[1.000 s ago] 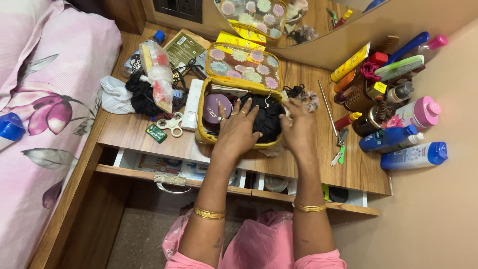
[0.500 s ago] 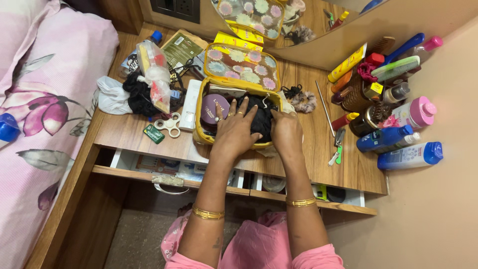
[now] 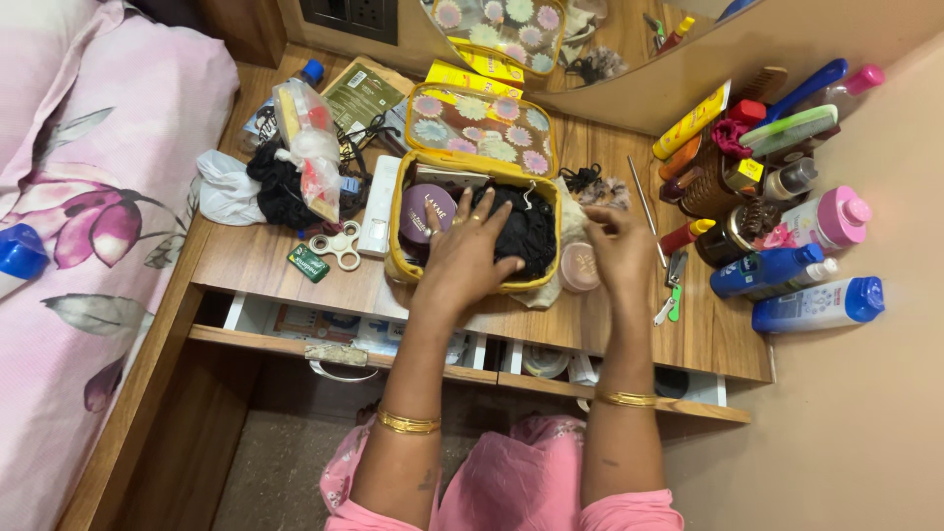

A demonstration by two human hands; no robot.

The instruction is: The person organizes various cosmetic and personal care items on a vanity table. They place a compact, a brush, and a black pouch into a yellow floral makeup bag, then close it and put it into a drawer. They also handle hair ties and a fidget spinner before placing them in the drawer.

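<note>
One yellow floral pouch (image 3: 474, 258) lies open near the front edge of the wooden dresser top (image 3: 688, 339), its lid (image 3: 482, 128) tipped back toward the mirror. Inside sit one round purple compact (image 3: 427, 212) on the left and one bundle of black cloth (image 3: 526, 231) on the right. The left hand (image 3: 470, 258) presses flat on that cloth, fingers spread and extended, gripping nothing. The right hand (image 3: 621, 251) hovers just right of the pouch, fingers loosely curled and partly open; beside it lies one small round pink compact (image 3: 579, 267), and whether the fingertips touch it cannot be told. Two hair scrunchies (image 3: 595, 185) rest behind the hand. Three blue-capped bottles (image 3: 787, 285) crowd the right edge with combs and jars, leaving a narrow bare strip at the front right corner. One white fidget spinner (image 3: 339, 246) and one small green packet (image 3: 307, 262) lie left of the pouch. Two drawers (image 3: 324, 329) stand open below the front edge.
</note>
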